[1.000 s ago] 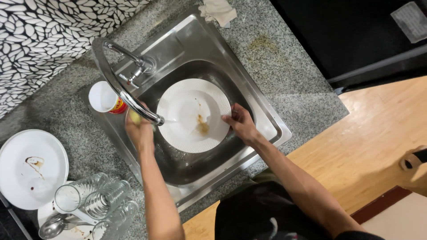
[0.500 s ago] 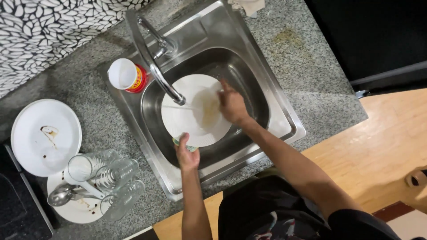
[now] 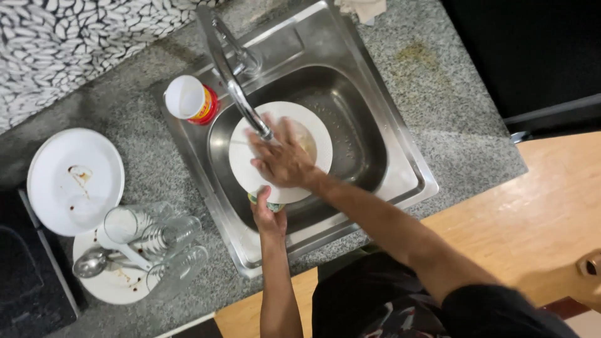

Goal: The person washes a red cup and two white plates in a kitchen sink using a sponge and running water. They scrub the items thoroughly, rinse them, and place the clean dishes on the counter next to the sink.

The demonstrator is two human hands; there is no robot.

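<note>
Right hand [image 3: 285,156] spread flat on white plate [image 3: 280,151] | left hand [image 3: 269,216] gripping plate's near rim with a green sponge [image 3: 268,203] | plate in steel sink [image 3: 350,134] under faucet [image 3: 241,97] | likely wet, slippery, breakable; best held by the rim.

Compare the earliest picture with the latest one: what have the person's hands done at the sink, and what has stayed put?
The left hand left the tap side and dropped to the white plate's near rim, taking it in its grip with a green sponge. The right hand slid from the plate's right rim to lie flat across its middle. The tap, red-banded tub and dirty dishes on the counter stayed put.
</note>
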